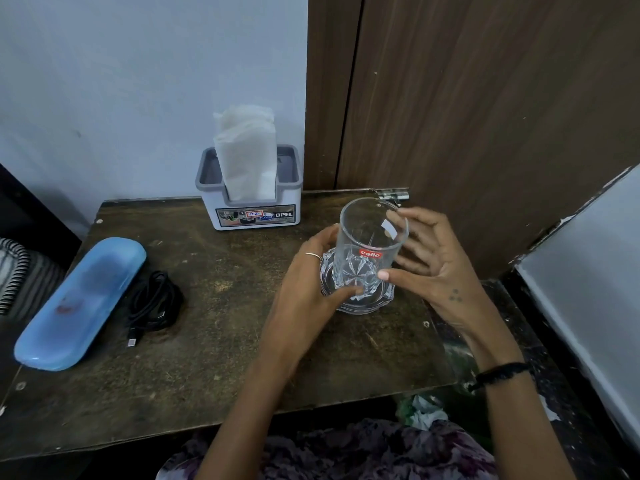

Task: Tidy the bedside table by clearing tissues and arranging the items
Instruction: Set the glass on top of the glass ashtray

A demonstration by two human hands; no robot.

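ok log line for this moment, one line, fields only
step: seating glass on glass coaster | left hand: at glass base | right hand: around glass | tissue holder, blue case, cable: untouched

Glass (370,244) on coaster (360,303), right of cable (156,303).

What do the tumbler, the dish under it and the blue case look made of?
Tumbler: clear glass by the look, see-through with cut facets near the base. Dish: also clear, scalloped and glinting, glass or hard plastic. Blue case: glossy moulded plastic, judging by its smooth sheen.
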